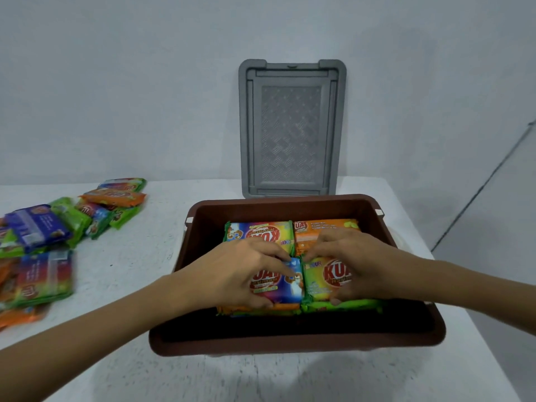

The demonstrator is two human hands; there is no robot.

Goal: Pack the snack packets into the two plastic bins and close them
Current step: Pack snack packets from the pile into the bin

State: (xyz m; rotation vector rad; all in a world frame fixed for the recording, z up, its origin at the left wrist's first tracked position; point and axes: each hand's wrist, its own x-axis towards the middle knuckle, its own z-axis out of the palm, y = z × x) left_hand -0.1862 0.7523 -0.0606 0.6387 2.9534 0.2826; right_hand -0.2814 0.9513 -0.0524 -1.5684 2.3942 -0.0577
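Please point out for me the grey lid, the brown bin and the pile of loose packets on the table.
grey lid [291, 132], head view, its patterned middle panel.
brown bin [290, 345], head view, its near rim.
pile of loose packets [37, 227], head view, the blue packet on top.

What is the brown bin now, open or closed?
Open. The brown bin has no cover; its grey lid stands upright behind it, and the left hand and right hand grip packets inside.
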